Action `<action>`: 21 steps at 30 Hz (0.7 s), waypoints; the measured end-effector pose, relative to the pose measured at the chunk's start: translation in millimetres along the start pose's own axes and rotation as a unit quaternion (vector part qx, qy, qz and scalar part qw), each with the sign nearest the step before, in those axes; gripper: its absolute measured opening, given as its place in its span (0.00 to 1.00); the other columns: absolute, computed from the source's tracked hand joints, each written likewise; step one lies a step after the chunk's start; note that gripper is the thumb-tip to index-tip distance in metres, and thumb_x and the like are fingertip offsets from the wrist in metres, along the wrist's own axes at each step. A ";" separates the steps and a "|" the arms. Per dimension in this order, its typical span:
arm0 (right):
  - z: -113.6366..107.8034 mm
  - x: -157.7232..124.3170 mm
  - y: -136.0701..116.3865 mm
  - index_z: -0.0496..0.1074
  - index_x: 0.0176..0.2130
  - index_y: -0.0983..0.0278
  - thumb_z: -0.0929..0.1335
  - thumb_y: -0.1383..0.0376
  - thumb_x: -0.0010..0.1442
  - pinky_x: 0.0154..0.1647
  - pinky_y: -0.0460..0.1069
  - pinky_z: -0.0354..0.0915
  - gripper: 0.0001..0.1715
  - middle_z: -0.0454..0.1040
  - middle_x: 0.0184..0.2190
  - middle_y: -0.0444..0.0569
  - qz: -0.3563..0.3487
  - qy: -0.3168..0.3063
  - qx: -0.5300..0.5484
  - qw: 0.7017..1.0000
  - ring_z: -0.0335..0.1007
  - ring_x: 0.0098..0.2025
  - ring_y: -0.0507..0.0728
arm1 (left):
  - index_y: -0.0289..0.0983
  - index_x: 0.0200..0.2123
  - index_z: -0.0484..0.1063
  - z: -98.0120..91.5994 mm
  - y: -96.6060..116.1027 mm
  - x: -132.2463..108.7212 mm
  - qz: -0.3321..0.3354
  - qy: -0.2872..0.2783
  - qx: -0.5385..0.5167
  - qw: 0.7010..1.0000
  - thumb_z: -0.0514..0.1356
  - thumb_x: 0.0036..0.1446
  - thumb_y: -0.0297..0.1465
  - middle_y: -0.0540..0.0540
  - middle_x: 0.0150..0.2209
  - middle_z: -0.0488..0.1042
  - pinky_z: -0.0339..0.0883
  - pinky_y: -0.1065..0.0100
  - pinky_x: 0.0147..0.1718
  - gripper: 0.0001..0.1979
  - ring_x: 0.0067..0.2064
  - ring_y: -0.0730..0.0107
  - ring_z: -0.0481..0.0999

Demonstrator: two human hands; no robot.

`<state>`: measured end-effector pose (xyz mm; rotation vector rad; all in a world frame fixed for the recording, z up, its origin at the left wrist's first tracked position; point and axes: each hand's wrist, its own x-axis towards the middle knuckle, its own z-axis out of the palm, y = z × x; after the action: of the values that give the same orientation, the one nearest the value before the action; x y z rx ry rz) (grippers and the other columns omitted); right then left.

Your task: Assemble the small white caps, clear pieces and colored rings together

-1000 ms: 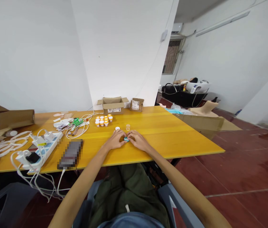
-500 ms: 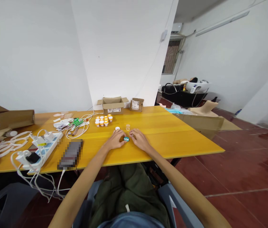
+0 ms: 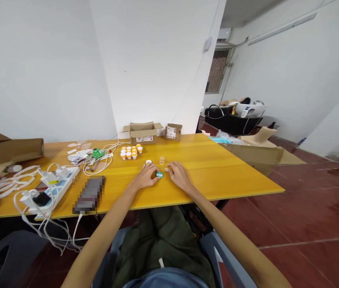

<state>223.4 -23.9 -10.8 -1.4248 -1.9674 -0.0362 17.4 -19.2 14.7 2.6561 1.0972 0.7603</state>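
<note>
My left hand (image 3: 147,176) rests on the yellow table (image 3: 217,172), its fingers and thumb closed round the edge of a small round teal piece (image 3: 159,175) with white marks on top. To the right is my right hand (image 3: 179,176), fingers bent, apart from the teal piece. At its fingertips shows a tiny whitish piece (image 3: 166,169), too small to name. Just beyond my left hand lies a white round lid (image 3: 148,161), partly covered by the fingers. A small clear cup (image 3: 161,160) stands beyond the gap between both hands.
Several white-and-orange small tubs (image 3: 131,152) stand grouped behind my left hand. Two cardboard boxes, one open (image 3: 143,134) and one smaller (image 3: 173,132), sit at the wall. Leftward lie a phone (image 3: 89,195), a power strip (image 3: 57,188) and tangled white cables (image 3: 109,158).
My right hand has shifted slightly right, away from the teal piece, and the whitish piece at its fingertips shows more clearly. My left hand keeps its hold on the teal piece.
</note>
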 end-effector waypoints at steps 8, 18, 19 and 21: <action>-5.4 0.0 -5.4 0.74 0.37 0.61 0.64 0.71 0.64 0.48 0.52 0.64 0.10 0.77 0.40 0.52 0.008 -0.037 -0.022 0.999 0.71 0.45 0.59 | 0.42 0.40 0.72 0.0 -2.0 -1.0 0.003 0.009 -0.006 1.000 0.61 0.59 0.34 0.47 0.41 0.74 0.62 0.54 0.54 0.06 0.48 0.58 0.68; 0.5 -0.1 -2.3 0.73 0.37 0.61 0.65 0.72 0.62 0.47 0.51 0.64 0.08 0.77 0.39 0.51 0.011 -0.026 -0.033 0.999 0.71 0.44 0.59 | 0.42 0.40 0.72 -1.9 -3.9 0.7 -0.039 0.068 -0.026 0.997 0.60 0.59 0.31 0.46 0.42 0.75 0.64 0.57 0.51 0.05 0.48 0.59 0.70; 0.4 0.0 -2.3 0.72 0.37 0.61 0.65 0.72 0.62 0.47 0.51 0.64 0.08 0.77 0.39 0.51 0.012 -0.024 -0.030 0.999 0.71 0.44 0.59 | 0.42 0.39 0.72 -1.6 -5.6 1.4 -0.053 0.085 -0.024 0.995 0.59 0.58 0.30 0.46 0.42 0.76 0.65 0.57 0.50 0.05 0.48 0.58 0.70; -0.2 0.2 -2.3 0.72 0.36 0.61 0.65 0.71 0.61 0.47 0.51 0.64 0.08 0.77 0.39 0.51 0.020 -0.023 -0.024 0.999 0.72 0.44 0.59 | 0.42 0.38 0.72 -1.1 -9.7 3.0 -0.081 0.121 -0.016 0.989 0.59 0.57 0.26 0.46 0.41 0.76 0.65 0.57 0.50 0.06 0.48 0.58 0.71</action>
<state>221.5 -24.8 -9.6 -1.5070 -1.9873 -0.0328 12.7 -10.3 13.6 2.4580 1.3285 1.0769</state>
